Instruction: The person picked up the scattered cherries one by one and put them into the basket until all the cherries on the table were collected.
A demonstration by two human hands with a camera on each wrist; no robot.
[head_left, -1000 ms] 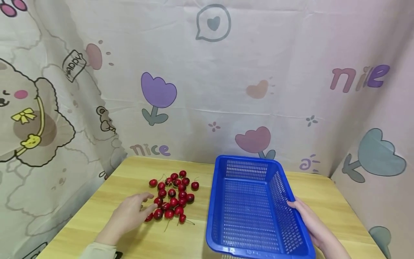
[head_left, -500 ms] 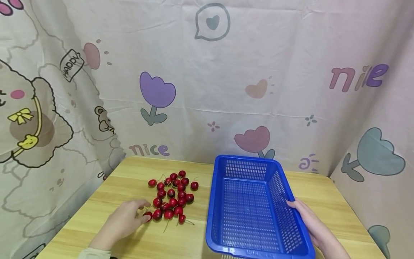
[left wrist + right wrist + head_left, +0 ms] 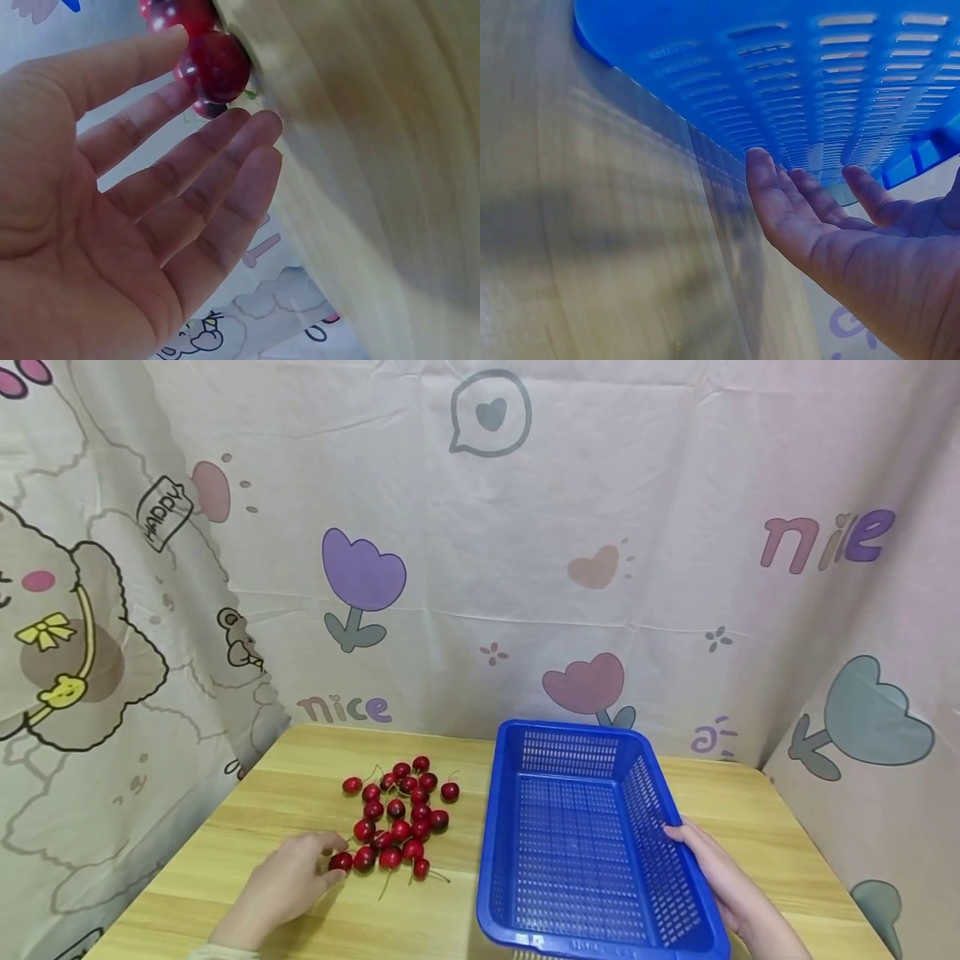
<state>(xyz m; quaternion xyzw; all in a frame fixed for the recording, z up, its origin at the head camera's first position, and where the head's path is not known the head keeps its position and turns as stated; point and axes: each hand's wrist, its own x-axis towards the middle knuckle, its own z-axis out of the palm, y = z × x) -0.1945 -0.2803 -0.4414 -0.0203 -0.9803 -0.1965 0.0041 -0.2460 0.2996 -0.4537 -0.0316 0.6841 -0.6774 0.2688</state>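
My left grip pinches cherry; likely light, slick, easily bruised, best held at sides. My right grip clasps blue basket.

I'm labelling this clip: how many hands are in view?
2: the left hand at the leftmost cherry, the right hand at the blue basket, on its right side.

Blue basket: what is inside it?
Inside the blue basket, its slotted floor and walls show; the cherries lie outside. The near side's inner face is hidden behind the rim.
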